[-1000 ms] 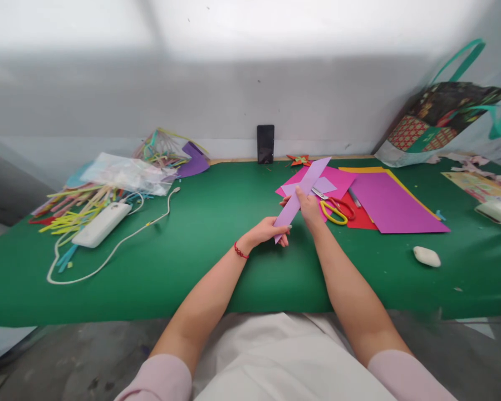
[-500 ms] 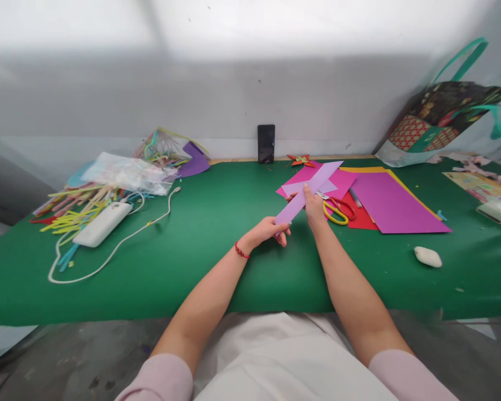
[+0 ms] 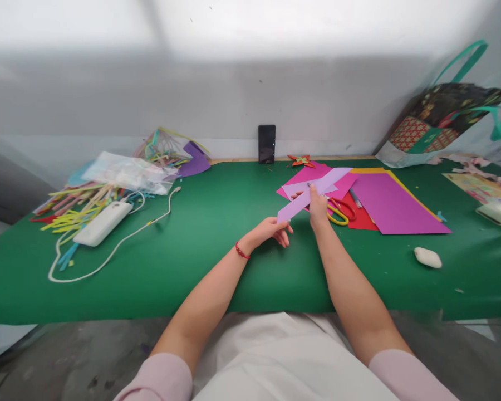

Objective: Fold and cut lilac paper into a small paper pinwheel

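Observation:
A long lilac paper strip is stretched slantwise between my hands, above the green table. My left hand pinches its lower left end with the thumb on top. Farther along, my right hand grips the strip near its middle, and the far end sticks out beyond it to the upper right. Behind the right hand lies another lilac paper piece on bright pink sheets. Scissors with yellow and red handles rest just right of that hand, their blades partly hidden.
Purple paper and red paper lie to the right, near a white case. Left are colored paper strips, a white power bank and its cable. A phone leans on the wall beside an orange paper star.
My right hand has shifted slightly right and down along with the strip, whose far end now points lower and farther right. The left hand has barely moved.

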Demonstrator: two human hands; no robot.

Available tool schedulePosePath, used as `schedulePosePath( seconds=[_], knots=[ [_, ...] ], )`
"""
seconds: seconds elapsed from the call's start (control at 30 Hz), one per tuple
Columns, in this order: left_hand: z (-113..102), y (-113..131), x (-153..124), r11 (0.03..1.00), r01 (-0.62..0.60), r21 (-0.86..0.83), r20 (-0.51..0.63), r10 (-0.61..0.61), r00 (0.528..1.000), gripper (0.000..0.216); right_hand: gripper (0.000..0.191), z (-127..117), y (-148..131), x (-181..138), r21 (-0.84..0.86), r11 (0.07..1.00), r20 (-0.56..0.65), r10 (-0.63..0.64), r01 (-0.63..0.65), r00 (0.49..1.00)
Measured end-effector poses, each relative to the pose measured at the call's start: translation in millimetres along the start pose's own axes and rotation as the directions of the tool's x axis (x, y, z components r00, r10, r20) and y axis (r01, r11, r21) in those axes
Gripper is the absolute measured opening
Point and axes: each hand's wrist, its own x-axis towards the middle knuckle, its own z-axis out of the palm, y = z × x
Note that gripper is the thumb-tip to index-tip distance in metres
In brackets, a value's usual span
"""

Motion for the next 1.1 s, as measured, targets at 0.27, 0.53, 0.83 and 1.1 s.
schedulePosePath(
  seconds=[0.27, 0.53, 0.83, 1.1],
  knots=[
    [-2, -2, 2, 0.999, 0.037, 0.003, 0.024, -0.037, 0.999, 0.056, 0.042, -2, 1, 2, 0.003, 1.000, -0.033, 0.024, -0.024, 0.999],
    [0, 0, 1, 0.998, 0.049, 0.029, 0.037, -0.050, 0.998, 0.060, 0.040, -4, 5, 5, 0.019, 0.999, -0.019, 0.035, -0.035, 0.999],
    [1, 1, -2, 0.996, 0.064, 0.062, 0.081, -0.069, 0.994, 0.066, 0.040, -16, 9, 21, 0.088, 0.994, -0.135, 0.079, -0.067, 0.988],
    [2, 7, -1, 0.997, 0.047, -0.053, 0.014, -0.047, 0.999, 0.066, 0.041, -15, 4, 19, 0.082, 0.995, -0.112, 0.073, -0.064, 0.991]
  ],
)
